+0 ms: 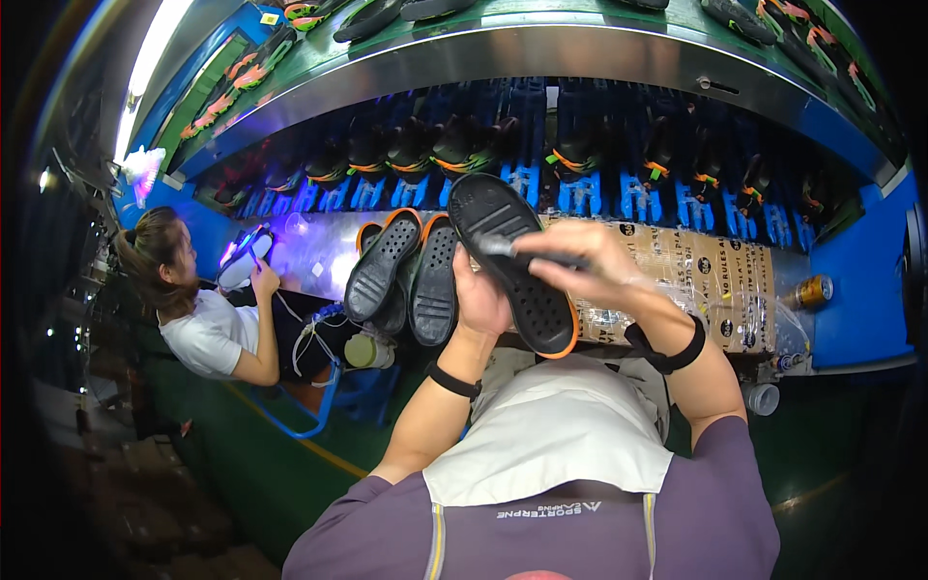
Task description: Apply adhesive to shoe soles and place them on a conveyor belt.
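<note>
Two hands busy: left hand (pixel 480 300) gripping black orange-rimmed sole (pixel 512 263) from beneath, raised above table (pixel 677 266); right hand (pixel 578 259) closed around small brush (pixel 503 247)—best kept steady, stroking evenly along tread.

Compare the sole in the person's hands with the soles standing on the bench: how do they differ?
The held sole is lifted in the left hand, tilted, while the bench soles lean against the bench, untouched. The right hand holds a thin tool to the held sole; nothing works the bench soles. Shared: black, dotted tread, orange edging.
</note>
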The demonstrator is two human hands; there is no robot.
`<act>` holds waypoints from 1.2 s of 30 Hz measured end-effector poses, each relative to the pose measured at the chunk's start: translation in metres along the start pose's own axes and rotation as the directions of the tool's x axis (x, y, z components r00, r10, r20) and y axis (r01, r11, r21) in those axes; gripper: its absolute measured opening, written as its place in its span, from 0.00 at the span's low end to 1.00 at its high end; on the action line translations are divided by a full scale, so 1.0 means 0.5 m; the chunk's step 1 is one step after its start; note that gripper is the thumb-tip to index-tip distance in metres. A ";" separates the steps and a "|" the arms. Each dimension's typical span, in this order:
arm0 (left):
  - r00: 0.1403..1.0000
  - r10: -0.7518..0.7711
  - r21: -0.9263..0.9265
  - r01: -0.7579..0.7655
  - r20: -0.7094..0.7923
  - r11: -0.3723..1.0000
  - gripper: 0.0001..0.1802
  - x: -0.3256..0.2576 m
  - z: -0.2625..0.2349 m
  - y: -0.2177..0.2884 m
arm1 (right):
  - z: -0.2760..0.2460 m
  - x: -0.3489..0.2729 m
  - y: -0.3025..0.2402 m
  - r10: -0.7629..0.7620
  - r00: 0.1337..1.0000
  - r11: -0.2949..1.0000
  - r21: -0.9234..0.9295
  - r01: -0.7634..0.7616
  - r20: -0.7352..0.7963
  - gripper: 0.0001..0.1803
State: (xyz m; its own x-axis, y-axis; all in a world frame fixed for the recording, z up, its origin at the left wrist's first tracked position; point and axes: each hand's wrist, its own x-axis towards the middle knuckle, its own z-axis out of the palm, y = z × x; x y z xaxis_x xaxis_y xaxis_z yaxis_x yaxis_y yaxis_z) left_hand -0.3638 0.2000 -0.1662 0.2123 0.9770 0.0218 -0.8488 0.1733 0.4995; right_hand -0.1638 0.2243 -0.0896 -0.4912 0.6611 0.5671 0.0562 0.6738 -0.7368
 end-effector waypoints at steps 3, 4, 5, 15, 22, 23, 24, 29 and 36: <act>0.984 0.117 0.105 -0.103 -0.133 0.989 0.40 0.012 -0.002 0.019 | -0.010 -0.001 -0.039 -0.029 0.960 0.999 0.021 0.024 0.277 0.14; 0.984 0.114 0.111 -0.099 -0.136 0.989 0.40 0.013 0.004 0.027 | -0.008 -0.004 -0.045 -0.007 0.958 0.993 0.116 -0.027 0.286 0.14; 0.981 0.153 0.048 -0.148 -0.122 0.988 0.40 0.013 0.014 0.029 | 0.001 -0.010 -0.049 0.072 0.989 0.991 0.103 -0.086 0.132 0.13; 0.987 0.139 -0.033 -0.142 -0.081 0.989 0.56 0.036 0.069 0.089 | 0.038 -0.016 -0.058 0.008 0.995 0.990 -0.136 -0.022 -0.103 0.17; 0.983 0.169 -0.004 -0.169 0.066 0.986 0.57 0.067 0.072 0.137 | 0.008 0.002 -0.075 -0.100 0.978 0.976 0.207 0.062 0.180 0.19; 0.983 0.171 0.022 -0.173 0.074 0.985 0.58 0.067 0.084 0.139 | 0.017 0.005 -0.066 -0.062 0.998 0.995 0.082 0.061 0.009 0.19; 0.982 0.172 0.047 -0.177 0.083 0.983 0.59 0.071 0.087 0.142 | 0.004 0.008 -0.068 -0.051 0.998 0.981 -0.185 0.054 0.024 0.17; 0.978 0.094 0.133 -0.120 0.188 0.984 0.64 0.099 0.083 0.164 | -0.032 0.016 -0.081 -0.128 0.906 0.989 0.119 0.087 0.402 0.15; 0.899 -0.054 0.309 -0.093 0.435 0.946 0.64 0.153 0.108 0.189 | -0.040 0.028 -0.073 -0.076 0.922 0.975 -0.166 0.149 0.380 0.16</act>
State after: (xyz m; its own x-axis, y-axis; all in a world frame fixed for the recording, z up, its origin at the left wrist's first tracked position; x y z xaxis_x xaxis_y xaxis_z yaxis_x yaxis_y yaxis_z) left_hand -0.4018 0.2842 -0.0707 0.4470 0.8145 0.3698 -0.6734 0.0342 0.7385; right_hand -0.1552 0.2156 -0.0473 -0.7874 0.4329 0.4388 0.1259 0.8099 -0.5729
